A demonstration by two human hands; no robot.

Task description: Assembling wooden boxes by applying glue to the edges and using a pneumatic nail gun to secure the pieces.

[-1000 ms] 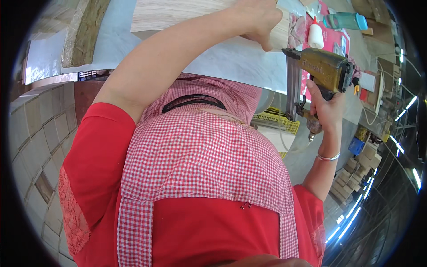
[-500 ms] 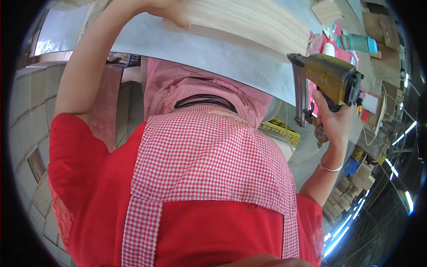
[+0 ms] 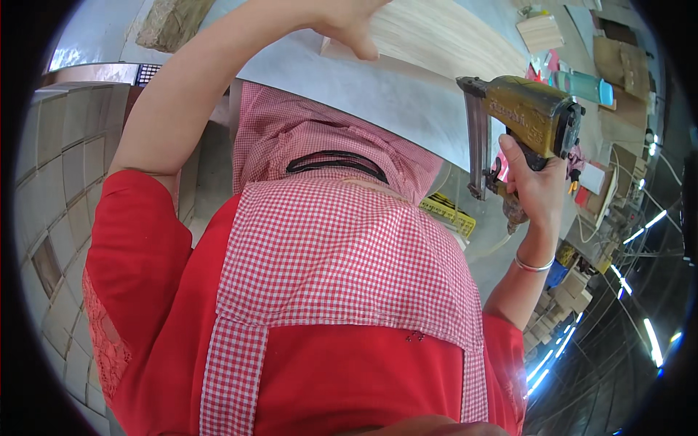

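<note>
A yellow-and-black nail gun [image 3: 527,109] is in my right hand [image 3: 536,185], fingers wrapped round its handle and thumb up along the side. The gun's nose reaches the near edge of the table beside the right part of a pale wooden board [image 3: 451,36]. Over the board's left part is my left hand [image 3: 345,25], thumb stretched away from the other fingers. The upper picture edge cuts off part of those fingers, so I cannot tell how firmly they touch the wood.
The grey-white table [image 3: 291,65] carries a wrapped brown block [image 3: 171,23] on the left. Farther right are a small wooden block [image 3: 540,33] and a teal bottle [image 3: 585,87]. Below the gun, a yellow printed box [image 3: 449,212] sits near a hose. Stacked pale blocks [image 3: 73,167] stand at left.
My left hand has moved right along the board, thumb now clear of blur. The nail gun has shifted slightly left, still in my right hand. The board lies a little farther right.
</note>
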